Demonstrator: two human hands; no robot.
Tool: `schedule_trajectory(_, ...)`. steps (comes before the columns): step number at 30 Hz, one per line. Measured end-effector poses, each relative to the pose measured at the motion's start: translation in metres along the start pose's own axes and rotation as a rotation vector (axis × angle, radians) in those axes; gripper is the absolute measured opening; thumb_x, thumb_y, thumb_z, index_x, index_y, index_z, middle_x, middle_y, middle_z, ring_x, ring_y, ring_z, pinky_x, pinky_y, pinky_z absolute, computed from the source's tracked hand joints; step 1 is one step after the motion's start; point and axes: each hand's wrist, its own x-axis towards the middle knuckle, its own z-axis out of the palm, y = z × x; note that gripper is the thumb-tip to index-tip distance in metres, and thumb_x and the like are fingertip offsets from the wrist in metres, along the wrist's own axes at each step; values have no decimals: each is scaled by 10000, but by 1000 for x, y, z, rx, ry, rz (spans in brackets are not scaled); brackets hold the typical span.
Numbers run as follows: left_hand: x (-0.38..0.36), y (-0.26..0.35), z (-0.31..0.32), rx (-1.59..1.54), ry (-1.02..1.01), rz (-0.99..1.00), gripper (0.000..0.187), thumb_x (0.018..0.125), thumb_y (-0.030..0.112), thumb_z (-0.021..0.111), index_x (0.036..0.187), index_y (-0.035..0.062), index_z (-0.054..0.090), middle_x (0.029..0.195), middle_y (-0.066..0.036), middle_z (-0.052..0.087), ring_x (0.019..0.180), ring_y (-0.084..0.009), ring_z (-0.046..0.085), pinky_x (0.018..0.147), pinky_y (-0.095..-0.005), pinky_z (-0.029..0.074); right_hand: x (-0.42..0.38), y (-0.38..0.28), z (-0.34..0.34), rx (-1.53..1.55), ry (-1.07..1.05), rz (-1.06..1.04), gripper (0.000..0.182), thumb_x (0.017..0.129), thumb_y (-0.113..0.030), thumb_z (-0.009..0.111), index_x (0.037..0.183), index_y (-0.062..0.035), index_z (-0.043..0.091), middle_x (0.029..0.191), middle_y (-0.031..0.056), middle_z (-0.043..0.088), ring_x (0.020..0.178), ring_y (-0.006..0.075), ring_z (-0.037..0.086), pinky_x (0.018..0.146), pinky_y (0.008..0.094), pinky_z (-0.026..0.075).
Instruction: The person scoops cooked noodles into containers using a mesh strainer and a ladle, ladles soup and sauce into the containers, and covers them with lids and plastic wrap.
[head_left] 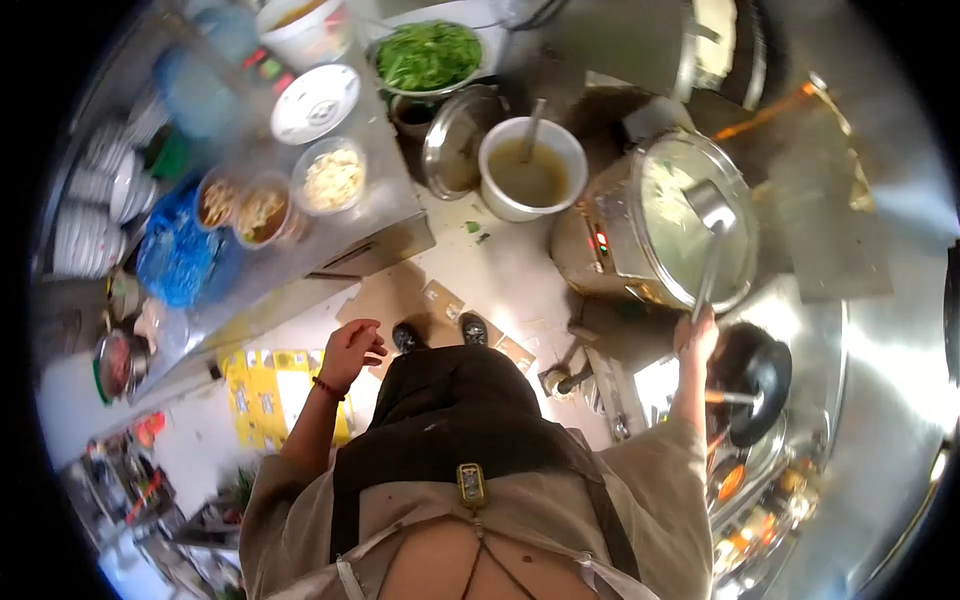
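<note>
My right hand [695, 338] is wrapped round the handle of a metal ladle [711, 208]. The ladle's bowl hangs over a large steel pot [735, 268] of pale, cloudy liquid with light pieces in it. A red and a green light glow on the side of the pot's housing [592, 238]. Out to the left, my left hand [352, 352] holds nothing, its fingers loosely bent and apart, with a beaded bracelet [328, 389] at the wrist. It hangs in the air over the floor, near the steel counter's edge.
A white bucket [510, 206] of brownish liquid, a spoon in it, stands between counter and pot, beside a round metal lid [440, 150]. The left counter [345, 235] bears tubs of food, greens [428, 55] and a blue bag [180, 250]. A black wok [762, 385] lies right.
</note>
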Motion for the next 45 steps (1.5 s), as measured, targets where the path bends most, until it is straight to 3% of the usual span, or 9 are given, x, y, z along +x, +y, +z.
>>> schedule_trajectory(3,-21,-19,2,-19,110,-73,285,940,214,526,1121,-5,546,899,-108,616,746,-183,649,619,-289,546,14,43,56,592,127,-97,426,813,-127,577,1204,31,511,1042,233,628,926,323,635,780,407,499)
schedule_trajectory(6,-53,-54,3,-93,269,-139,267,942,187,505,1118,-8,548,867,-118,626,728,-191,660,583,-297,557,-7,3,75,388,267,-468,505,913,-112,512,1369,35,355,1080,190,625,836,241,648,687,331,533)
schedule_trajectory(8,-82,-48,11,-91,351,-264,285,954,174,506,1167,-6,563,925,-132,652,758,-183,658,649,-300,569,-35,-88,52,891,-326,-155,488,915,-145,530,1364,-14,390,783,79,585,430,104,469,367,276,418)
schedule_trajectory(10,-108,-64,21,-25,448,-330,276,946,177,516,1149,1,577,908,-131,663,740,-183,664,657,-312,569,-1,-105,122,1576,-929,262,327,942,-241,512,1225,-78,499,710,44,547,470,120,479,387,290,418)
schedule_trajectory(24,-315,-273,16,-792,991,-538,254,828,65,498,592,127,426,558,-30,408,469,-175,445,384,-297,340,-301,-407,273,772,-1560,-621,182,917,-231,547,1011,-76,533,662,21,520,481,107,452,402,262,379)
schedule_trajectory(32,-316,-360,-1,-505,846,-431,252,886,300,571,993,89,658,708,-73,668,601,-151,646,546,-294,530,-496,-457,264,754,-1538,-779,152,903,-226,567,889,-76,552,634,9,505,487,101,437,411,246,356)
schedule_trajectory(36,-334,-422,-62,-195,1162,-118,375,870,341,562,1097,49,622,861,-111,686,757,-262,657,684,-339,513,-627,-488,247,919,-1470,-833,163,896,-223,577,827,-75,561,620,2,497,490,97,430,415,238,345)
schedule_trajectory(39,-399,-409,-102,-476,1442,110,312,895,278,560,1073,26,610,851,-104,679,712,-224,652,667,-328,510,-745,-543,193,1167,-1515,-1125,183,890,-221,585,782,-75,568,610,-2,491,492,94,424,418,232,337)
schedule_trajectory(45,-503,-392,-106,-625,1790,204,141,927,161,568,901,24,592,798,-32,635,748,-88,632,643,-245,517,-1091,-524,-240,1321,-1741,-2503,236,933,-134,533,1121,9,528,1064,102,555,971,179,526,843,280,406)
